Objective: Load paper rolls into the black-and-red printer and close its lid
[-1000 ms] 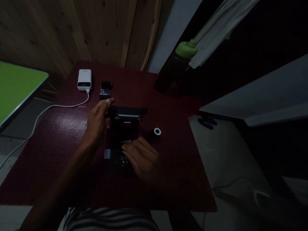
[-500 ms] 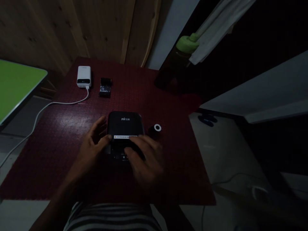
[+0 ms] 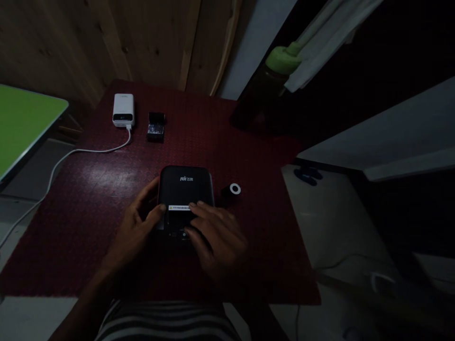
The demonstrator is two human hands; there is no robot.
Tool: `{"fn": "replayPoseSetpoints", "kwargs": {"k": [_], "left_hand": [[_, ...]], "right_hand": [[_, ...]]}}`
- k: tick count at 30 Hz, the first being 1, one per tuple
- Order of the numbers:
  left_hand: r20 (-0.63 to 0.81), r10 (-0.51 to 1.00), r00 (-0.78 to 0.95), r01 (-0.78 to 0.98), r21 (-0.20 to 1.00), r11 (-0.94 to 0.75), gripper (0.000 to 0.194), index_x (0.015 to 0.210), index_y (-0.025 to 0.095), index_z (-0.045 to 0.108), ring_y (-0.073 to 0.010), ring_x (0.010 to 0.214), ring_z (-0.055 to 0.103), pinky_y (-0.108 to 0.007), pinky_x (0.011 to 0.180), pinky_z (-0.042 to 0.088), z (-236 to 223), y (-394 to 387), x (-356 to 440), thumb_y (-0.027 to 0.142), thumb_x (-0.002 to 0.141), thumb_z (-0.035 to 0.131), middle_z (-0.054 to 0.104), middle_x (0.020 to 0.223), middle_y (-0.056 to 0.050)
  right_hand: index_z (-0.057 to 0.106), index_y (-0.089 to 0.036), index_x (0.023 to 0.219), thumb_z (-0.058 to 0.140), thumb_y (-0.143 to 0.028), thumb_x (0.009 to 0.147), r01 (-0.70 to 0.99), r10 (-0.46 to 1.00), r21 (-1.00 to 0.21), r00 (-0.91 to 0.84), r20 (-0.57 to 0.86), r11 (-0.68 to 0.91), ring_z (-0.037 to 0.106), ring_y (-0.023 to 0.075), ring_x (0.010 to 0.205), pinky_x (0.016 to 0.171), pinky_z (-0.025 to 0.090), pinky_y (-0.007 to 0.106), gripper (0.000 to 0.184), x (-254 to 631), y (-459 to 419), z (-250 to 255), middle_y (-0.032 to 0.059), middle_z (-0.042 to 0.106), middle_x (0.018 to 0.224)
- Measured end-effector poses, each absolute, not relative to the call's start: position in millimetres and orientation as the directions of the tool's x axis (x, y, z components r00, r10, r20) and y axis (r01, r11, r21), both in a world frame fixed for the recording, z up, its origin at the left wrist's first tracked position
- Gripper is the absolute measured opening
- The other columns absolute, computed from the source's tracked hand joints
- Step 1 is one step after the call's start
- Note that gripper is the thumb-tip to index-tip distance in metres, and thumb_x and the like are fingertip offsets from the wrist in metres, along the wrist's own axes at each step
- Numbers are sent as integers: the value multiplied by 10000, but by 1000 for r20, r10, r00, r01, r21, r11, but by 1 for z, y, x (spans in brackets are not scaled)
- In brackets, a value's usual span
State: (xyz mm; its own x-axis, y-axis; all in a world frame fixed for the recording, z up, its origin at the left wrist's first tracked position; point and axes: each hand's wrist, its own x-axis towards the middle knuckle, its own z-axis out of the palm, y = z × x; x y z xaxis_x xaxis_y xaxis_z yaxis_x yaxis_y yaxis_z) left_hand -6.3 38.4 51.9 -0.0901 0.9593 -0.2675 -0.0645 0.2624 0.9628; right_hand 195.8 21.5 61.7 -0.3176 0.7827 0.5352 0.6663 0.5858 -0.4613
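A small black printer point(image 3: 185, 187) with a closed lid and white lettering sits in the middle of the dark red table point(image 3: 106, 189). My left hand point(image 3: 137, 227) wraps the printer's left side, thumb on its front panel. The fingers of my right hand point(image 3: 215, 237) lie spread over the front right part, fingertips on the panel near the white label. A small black roll with a white core point(image 3: 232, 190) lies just right of the printer.
A white power bank point(image 3: 123, 110) with a white cable point(image 3: 67, 156) lies at the table's far left, a small black device point(image 3: 155, 127) beside it. A dark bottle with a green cap point(image 3: 273, 80) stands far right. A green surface point(image 3: 21, 123) is off to the left.
The printer's lid was standing open a second ago and is now shut. My left hand came down from the lid's top edge to the printer's left side; my right hand stays on the front.
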Motion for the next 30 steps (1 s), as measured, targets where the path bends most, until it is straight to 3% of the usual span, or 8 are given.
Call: {"fn": "replayPoseSetpoints", "kwargs": {"k": [3,6,10,14,21,30], "left_hand": [[-287,951,-115,-75,957,279,684,1574,292,668,-372,1578,545,-529,1323,425,44,28,-9,564,961,805,630,1661,-88],[-295,949,-113,-84,954,287,698,1576,295,669,-384,1581,540,-529,1311,438,36,16,-14,576,953,805,621,1669,-98],[-293,946,-140,-25,956,293,705,1558,268,684,-389,1555,572,-489,1232,527,36,10,-13,532,919,825,674,1608,-120],[-309,934,-182,0,949,314,647,1513,252,712,-381,1482,644,-470,1148,591,46,13,-6,474,910,789,717,1549,-124],[-372,907,-198,-95,928,360,690,1510,233,703,-371,1415,687,-461,1118,598,54,14,2,483,877,811,724,1534,-129],[-380,900,-214,-124,924,361,682,1506,238,718,-379,1361,719,-432,1026,634,56,16,6,474,874,819,756,1479,-136]], "right_hand": [[726,-203,1204,679,-126,1072,681,789,-498,-199,581,537,807,245,1237,1063,653,420,159,203,16,56,114,863,1253],[736,-239,1253,691,-189,1072,713,828,-581,0,561,393,813,238,1189,1035,663,414,193,214,4,43,81,865,1228],[756,-269,1285,646,-361,1102,647,921,-744,168,352,166,840,241,1108,932,694,377,233,222,-13,20,63,864,1240],[764,-270,1339,549,-464,1127,555,967,-832,198,158,22,855,264,1088,885,706,375,359,219,-22,6,73,866,1261],[763,-229,1320,511,-493,1143,572,965,-816,161,206,79,861,267,1101,911,711,367,406,220,-21,6,96,870,1254],[729,-226,1382,540,-370,1144,611,960,-773,74,270,170,852,256,1145,959,704,358,336,224,-20,6,96,858,1294]]}}
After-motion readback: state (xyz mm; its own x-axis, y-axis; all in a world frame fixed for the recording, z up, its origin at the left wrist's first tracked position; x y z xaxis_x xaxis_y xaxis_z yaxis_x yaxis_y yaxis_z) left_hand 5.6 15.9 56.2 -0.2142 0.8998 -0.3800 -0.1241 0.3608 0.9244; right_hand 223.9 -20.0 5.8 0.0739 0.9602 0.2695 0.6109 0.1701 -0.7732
